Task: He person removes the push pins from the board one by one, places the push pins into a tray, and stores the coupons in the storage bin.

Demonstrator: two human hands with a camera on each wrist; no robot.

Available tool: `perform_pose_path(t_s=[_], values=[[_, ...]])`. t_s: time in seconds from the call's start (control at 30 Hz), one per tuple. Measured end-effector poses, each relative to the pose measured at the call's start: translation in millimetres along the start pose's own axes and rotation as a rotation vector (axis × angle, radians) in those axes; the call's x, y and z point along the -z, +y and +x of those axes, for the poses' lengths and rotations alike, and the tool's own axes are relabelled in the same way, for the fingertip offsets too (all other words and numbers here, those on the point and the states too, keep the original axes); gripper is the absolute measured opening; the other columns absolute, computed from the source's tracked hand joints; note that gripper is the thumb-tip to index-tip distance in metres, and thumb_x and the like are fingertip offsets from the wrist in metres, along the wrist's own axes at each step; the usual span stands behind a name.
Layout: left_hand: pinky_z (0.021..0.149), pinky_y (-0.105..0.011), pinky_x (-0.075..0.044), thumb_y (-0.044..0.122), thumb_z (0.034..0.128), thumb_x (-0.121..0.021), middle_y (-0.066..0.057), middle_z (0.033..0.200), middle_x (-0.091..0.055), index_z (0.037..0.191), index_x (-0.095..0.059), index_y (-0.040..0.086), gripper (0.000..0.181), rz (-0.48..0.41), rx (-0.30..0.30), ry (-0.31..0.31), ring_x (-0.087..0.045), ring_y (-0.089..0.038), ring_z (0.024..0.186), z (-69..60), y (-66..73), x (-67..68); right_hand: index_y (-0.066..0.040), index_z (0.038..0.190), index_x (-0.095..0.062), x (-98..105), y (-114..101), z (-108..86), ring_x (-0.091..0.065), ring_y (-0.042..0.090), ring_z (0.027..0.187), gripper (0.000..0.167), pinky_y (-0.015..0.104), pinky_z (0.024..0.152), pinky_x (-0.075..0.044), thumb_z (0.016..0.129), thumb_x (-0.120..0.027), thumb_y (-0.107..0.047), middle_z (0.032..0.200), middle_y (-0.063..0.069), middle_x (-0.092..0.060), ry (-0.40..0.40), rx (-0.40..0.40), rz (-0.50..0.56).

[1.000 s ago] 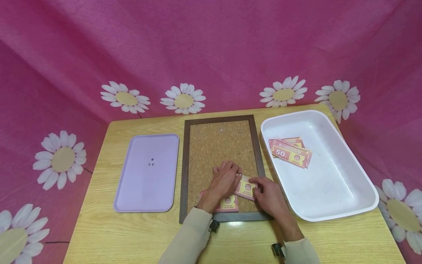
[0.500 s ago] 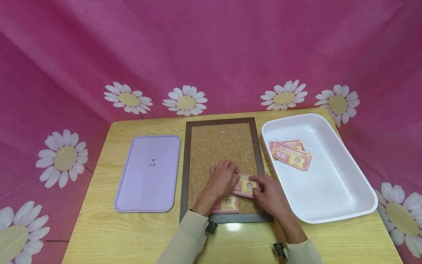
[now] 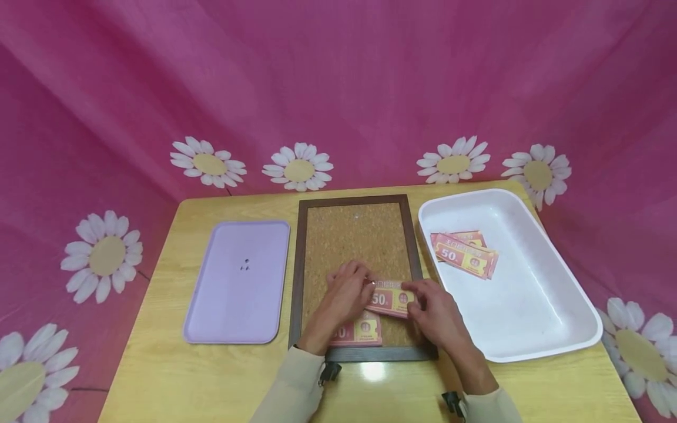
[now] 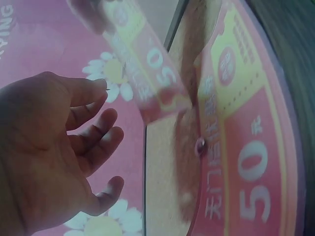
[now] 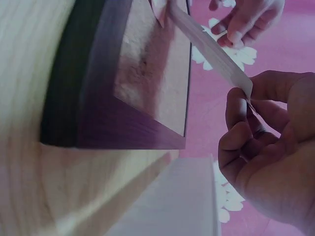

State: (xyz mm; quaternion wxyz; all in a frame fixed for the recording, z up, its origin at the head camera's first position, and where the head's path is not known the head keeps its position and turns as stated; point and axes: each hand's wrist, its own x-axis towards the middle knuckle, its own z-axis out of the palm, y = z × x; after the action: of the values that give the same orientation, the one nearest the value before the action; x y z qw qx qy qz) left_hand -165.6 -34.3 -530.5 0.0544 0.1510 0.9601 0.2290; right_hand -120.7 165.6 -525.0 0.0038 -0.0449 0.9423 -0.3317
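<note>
My left hand [image 3: 346, 294] is over the lower middle of the cork board [image 3: 354, 241], pinching a thumbtack [image 4: 107, 89] whose thin point sticks out past the fingertips. My right hand [image 3: 436, 311] pinches the right end of a red and yellow 50 coupon [image 3: 388, 299], raised off the cork. Edge-on in the right wrist view, that coupon [image 5: 211, 51] looks like a thin stack. Lower on the board lies another coupon [image 3: 365, 329], partly hidden by my left wrist; a round tack head [image 4: 200, 146] shows on it in the left wrist view.
A purple tray [image 3: 233, 311] with a few tiny dark tacks [image 3: 245, 265] sits left of the board. To the right, a white basin [image 3: 529, 305] holds several loose coupons [image 3: 465, 255]. The brown frame [image 3: 381, 354] rims the board. Pink flowered cloth [image 3: 338, 88] hangs behind.
My left hand has drawn slightly left, uncovering more of the raised coupon and its printed 50. The right hand keeps its grip on that coupon's right end. The head view has shifted slightly.
</note>
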Motion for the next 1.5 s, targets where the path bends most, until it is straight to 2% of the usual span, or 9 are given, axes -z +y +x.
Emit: perform_pose_path(t_s=[0.17, 0.27, 0.47, 0.67, 0.83, 1.0, 1.2, 1.33, 1.5], values=[[0.090, -0.043, -0.033, 0.028, 0.0958, -0.056, 0.002, 0.115, -0.056, 0.104, -0.064, 0.019, 0.014, -0.024, 0.014, 0.041, -0.049, -0.019, 0.109, -5.1, -11.3, 7.8, -0.013, 0.116, -0.068, 9.6, -3.1, 2.1, -0.051, 0.016, 0.076, 0.034, 0.026, 0.062, -0.039, 0.083, -0.065, -0.008, 0.102, 0.005, -0.063, 0.008, -0.029, -0.011], [0.091, -0.044, -0.033, 0.028, 0.0958, -0.057, 0.001, 0.114, -0.056, 0.102, -0.063, 0.018, 0.013, -0.041, 0.030, 0.050, -0.049, -0.019, 0.107, -8.4, -17.9, 11.7, -0.013, 0.116, -0.068, 15.5, -2.1, 2.8, -0.053, 0.015, 0.075, 0.033, 0.025, 0.061, -0.040, 0.084, -0.063, -0.007, 0.103, 0.006, -0.065, 0.039, -0.026, -0.020], [0.091, -0.049, -0.034, 0.026, 0.0939, -0.060, -0.001, 0.111, -0.059, 0.098, -0.064, 0.018, 0.010, -0.049, 0.072, 0.108, -0.051, -0.022, 0.109, -13.4, -28.6, 16.0, -0.013, 0.114, -0.070, 23.4, 3.6, 4.7, -0.052, 0.012, 0.069, 0.032, 0.024, 0.058, -0.039, 0.083, -0.063, -0.005, 0.091, 0.004, -0.064, 0.093, -0.006, -0.023], [0.091, -0.051, -0.034, 0.024, 0.0921, -0.061, -0.001, 0.105, -0.059, 0.093, -0.064, 0.018, 0.007, -0.059, 0.087, 0.171, -0.052, -0.022, 0.108, -21.4, -39.0, 23.2, -0.015, 0.113, -0.070, 32.5, 6.2, 6.4, -0.055, 0.013, 0.072, 0.031, 0.023, 0.059, -0.041, 0.084, -0.063, -0.006, 0.096, 0.004, -0.066, 0.134, -0.016, -0.024], [0.090, -0.052, -0.033, 0.021, 0.0910, -0.060, 0.000, 0.107, -0.060, 0.090, -0.064, 0.018, 0.005, -0.077, 0.133, 0.211, -0.052, -0.022, 0.107, -28.2, -50.7, 31.0, -0.014, 0.112, -0.070, 39.7, 10.4, 8.7, -0.060, 0.013, 0.074, 0.031, 0.023, 0.058, -0.041, 0.084, -0.064, -0.005, 0.101, 0.005, -0.069, 0.179, 0.011, -0.025], [0.090, -0.054, -0.032, 0.020, 0.0912, -0.059, 0.000, 0.105, -0.059, 0.089, -0.064, 0.018, 0.005, -0.083, 0.202, 0.212, -0.051, -0.023, 0.107, -32.2, -63.2, 41.9, -0.014, 0.114, -0.069, 48.2, 14.9, 10.8, -0.060, 0.011, 0.073, 0.031, 0.023, 0.058, -0.042, 0.084, -0.064, -0.005, 0.104, 0.005, -0.068, 0.218, 0.007, -0.044], [0.090, -0.055, -0.032, 0.022, 0.0928, -0.061, -0.004, 0.109, -0.060, 0.093, -0.065, 0.017, 0.007, -0.081, 0.277, 0.213, -0.050, -0.025, 0.108, -43.2, -85.1, 52.2, -0.012, 0.114, -0.069, 55.4, 19.8, 10.3, -0.065, 0.011, 0.070, 0.033, 0.023, 0.057, -0.042, 0.082, -0.065, -0.003, 0.096, 0.004, -0.068, 0.272, 0.015, -0.053], [0.090, -0.057, -0.031, 0.022, 0.0930, -0.061, -0.006, 0.113, -0.060, 0.097, -0.065, 0.015, 0.009, -0.077, 0.311, 0.220, -0.050, -0.028, 0.111, -52.0, -102.0, 60.3, -0.010, 0.114, -0.068, 60.6, 24.2, 13.4, -0.066, 0.014, 0.070, 0.034, 0.024, 0.057, -0.041, 0.082, -0.065, -0.003, 0.097, 0.006, -0.068, 0.287, 0.017, -0.070], [0.088, -0.059, -0.030, 0.023, 0.0936, -0.060, -0.009, 0.116, -0.060, 0.101, -0.065, 0.014, 0.012, -0.053, 0.338, 0.211, -0.050, -0.031, 0.113, -58.9, -119.5, 70.0, -0.008, 0.117, -0.067, 69.3, 30.5, 17.4, -0.065, 0.018, 0.073, 0.034, 0.023, 0.056, -0.040, 0.083, -0.064, -0.004, 0.100, 0.010, -0.066, 0.287, -0.022, -0.085]])
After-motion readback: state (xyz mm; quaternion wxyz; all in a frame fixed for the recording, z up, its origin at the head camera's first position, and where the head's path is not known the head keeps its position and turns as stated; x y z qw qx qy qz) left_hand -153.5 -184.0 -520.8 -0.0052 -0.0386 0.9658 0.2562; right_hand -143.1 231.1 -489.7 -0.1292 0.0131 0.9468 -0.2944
